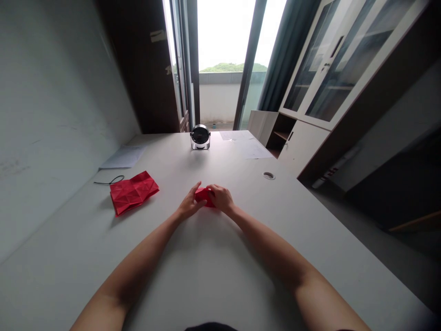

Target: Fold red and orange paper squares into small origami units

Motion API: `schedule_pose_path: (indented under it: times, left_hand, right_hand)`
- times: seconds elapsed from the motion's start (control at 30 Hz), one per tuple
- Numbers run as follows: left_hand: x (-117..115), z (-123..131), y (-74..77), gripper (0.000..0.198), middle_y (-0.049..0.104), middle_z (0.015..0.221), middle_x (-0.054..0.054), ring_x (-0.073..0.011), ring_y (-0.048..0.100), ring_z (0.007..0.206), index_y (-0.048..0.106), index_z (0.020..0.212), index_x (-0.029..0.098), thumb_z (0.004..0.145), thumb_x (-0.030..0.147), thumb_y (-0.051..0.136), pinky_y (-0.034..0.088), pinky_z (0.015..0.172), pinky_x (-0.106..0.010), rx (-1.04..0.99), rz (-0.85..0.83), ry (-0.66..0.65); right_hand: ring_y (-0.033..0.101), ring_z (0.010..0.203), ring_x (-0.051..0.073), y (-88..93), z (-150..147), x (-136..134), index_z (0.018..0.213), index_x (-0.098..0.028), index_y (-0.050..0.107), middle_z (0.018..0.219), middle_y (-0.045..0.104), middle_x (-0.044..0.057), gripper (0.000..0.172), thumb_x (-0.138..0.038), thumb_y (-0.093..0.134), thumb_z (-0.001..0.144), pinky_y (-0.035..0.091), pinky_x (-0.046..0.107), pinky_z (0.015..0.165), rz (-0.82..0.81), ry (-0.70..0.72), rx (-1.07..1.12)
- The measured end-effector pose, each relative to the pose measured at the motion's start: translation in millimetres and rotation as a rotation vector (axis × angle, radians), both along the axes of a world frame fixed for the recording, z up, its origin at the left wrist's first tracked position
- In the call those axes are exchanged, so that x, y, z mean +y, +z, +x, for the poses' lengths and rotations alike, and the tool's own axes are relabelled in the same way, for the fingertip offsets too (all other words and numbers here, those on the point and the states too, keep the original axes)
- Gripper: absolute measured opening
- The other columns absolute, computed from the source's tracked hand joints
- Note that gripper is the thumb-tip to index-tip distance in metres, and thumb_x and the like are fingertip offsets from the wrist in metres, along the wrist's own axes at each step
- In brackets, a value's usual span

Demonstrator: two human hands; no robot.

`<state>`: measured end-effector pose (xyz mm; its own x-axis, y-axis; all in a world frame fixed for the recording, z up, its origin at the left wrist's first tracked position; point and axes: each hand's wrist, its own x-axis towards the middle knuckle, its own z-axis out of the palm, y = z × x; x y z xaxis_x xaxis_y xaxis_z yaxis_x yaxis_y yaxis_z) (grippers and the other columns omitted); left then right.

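Observation:
Between my two hands, a small piece of folded red paper (202,195) is held low over the white table (213,266). My left hand (189,203) grips its left side, thumb in front and a finger pointing up behind. On its right side, my right hand (221,197) has its fingers curled over the paper, which hides part of it. Further left lies a larger sheet of red paper (134,193), creased in a pattern of triangles and slightly raised off the table.
A thin black cord (108,181) lies behind the large red sheet. White papers (124,156) rest by the left wall, with more papers (257,151) at the far right. A small round black device on a metal stand (200,138) and a white tape roll (268,175) stand on the table.

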<state>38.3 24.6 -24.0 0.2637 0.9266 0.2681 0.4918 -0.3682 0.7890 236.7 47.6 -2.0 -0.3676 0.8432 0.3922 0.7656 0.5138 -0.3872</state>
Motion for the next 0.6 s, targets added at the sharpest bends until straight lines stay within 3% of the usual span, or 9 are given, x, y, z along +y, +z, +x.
schedule_pose_path:
  times: [0.13, 0.23, 0.43, 0.6]
  left_hand:
    - [3.6, 2.0, -3.3, 0.062, 0.041, 0.155, -0.009, -0.0266, 0.037, 0.143, 0.034, 0.152, 0.019, 0.094, 0.032, 0.050, 0.031, 0.120, -0.043, -0.026, 0.041, 0.081]
    - [4.3, 0.6, -0.7, 0.056, 0.044, 0.153, -0.006, -0.0250, 0.041, 0.141, 0.040, 0.149, 0.021, 0.094, 0.025, 0.044, 0.036, 0.117, -0.040, -0.067, -0.007, 0.110]
    - [4.8, -0.1, 2.0, 0.046, 0.064, 0.131, -0.010, -0.0252, 0.063, 0.113, 0.058, 0.133, 0.017, 0.095, 0.039, 0.046, 0.053, 0.093, -0.038, -0.324, -0.138, 0.061]
    - [6.5, -1.1, 1.3, 0.050, 0.071, 0.112, -0.011, -0.0234, 0.069, 0.090, 0.062, 0.127, 0.016, 0.088, 0.046, 0.058, 0.057, 0.074, -0.034, -0.597, -0.331, 0.076]
  right_hand:
    - [0.066, 0.078, 0.018, -3.8, -5.3, 0.9, 0.098, -0.024, 0.071, 0.090, 0.075, 0.003, 0.025, -0.030, 0.047, 0.095, 0.048, 0.026, 0.073, -0.050, -0.023, 0.140]
    - [0.066, 0.073, 0.017, -8.2, -5.4, 5.7, 0.100, -0.024, 0.072, 0.085, 0.074, 0.001, 0.026, -0.027, 0.048, 0.091, 0.050, 0.026, 0.070, -0.110, -0.013, 0.310]
    - [0.056, 0.052, 0.011, -18.3, -4.4, 17.9, 0.098, -0.018, 0.071, 0.066, 0.066, -0.002, 0.030, -0.031, 0.048, 0.085, 0.047, 0.021, 0.048, -0.338, 0.062, 0.763]
    - [0.053, 0.051, 0.011, -20.7, -5.1, 22.7, 0.094, -0.015, 0.070, 0.065, 0.064, -0.001, 0.028, -0.033, 0.055, 0.078, 0.046, 0.021, 0.045, -0.452, 0.125, 1.014]
